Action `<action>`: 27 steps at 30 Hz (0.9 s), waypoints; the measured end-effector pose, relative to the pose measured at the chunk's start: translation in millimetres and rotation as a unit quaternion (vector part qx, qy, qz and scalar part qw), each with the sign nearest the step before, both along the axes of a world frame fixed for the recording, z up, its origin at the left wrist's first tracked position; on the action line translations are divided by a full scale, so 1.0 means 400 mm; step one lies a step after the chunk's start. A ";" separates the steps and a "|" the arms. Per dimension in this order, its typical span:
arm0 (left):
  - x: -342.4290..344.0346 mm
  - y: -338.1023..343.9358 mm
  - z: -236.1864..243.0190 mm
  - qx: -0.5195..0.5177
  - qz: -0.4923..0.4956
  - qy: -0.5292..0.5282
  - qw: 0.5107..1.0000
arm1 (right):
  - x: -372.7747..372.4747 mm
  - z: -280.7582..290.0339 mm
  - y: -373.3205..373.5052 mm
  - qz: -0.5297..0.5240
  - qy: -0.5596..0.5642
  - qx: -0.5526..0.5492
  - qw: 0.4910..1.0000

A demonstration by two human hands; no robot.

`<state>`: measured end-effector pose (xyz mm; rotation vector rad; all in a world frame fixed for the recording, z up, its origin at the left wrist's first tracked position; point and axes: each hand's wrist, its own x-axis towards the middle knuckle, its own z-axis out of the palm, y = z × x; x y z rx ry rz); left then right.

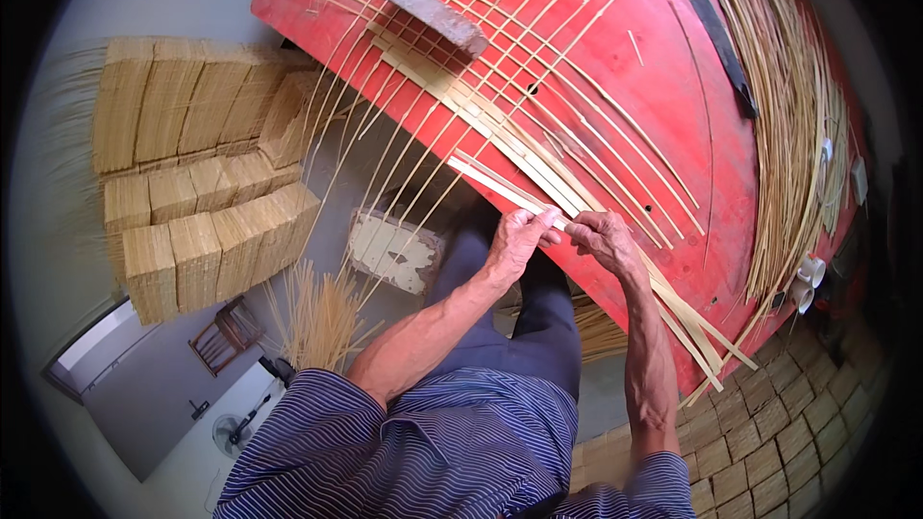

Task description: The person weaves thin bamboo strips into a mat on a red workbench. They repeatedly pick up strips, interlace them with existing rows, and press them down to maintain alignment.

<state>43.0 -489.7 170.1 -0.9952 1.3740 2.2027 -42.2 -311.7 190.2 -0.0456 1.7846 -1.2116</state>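
Note:
My left hand [519, 238] and my right hand [604, 236] meet at the near edge of a red table [673, 86]. Both are closed, thumbs and fingertips pinching a pale bamboo strip [488, 181] that runs up and left from them along the edge. Just beyond my fingers lie several wider flat bamboo strips [538, 171], stretching past my right wrist. They join an open lattice of thin crossed bamboo strips [519, 46] at the far left. On the lattice rests a long, rough grey-brown block [430, 15]. My fingers partly hide the strip they hold.
A thick bundle of long thin strips [784, 154] curves along the table's right side, with a dark flat bar [723, 53] beside it. Lattice ends overhang the left edge above a worn pale stool [394, 248]. Stacked straw-coloured bundles [207, 259] stand left; more bundles [769, 432] lie lower right.

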 end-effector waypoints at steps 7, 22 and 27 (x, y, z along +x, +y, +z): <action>0.035 -0.236 -0.103 0.001 0.130 -0.036 0.991 | 0.026 -0.086 -0.069 0.050 -0.119 -0.003 0.992; 0.126 -0.571 -0.270 -0.514 -0.281 -0.024 0.810 | 0.071 -0.254 -0.231 0.079 -0.207 0.040 0.974; 0.119 -0.580 -0.173 -0.486 -0.305 0.025 0.819 | 0.085 -0.258 -0.253 0.064 -0.247 0.071 0.964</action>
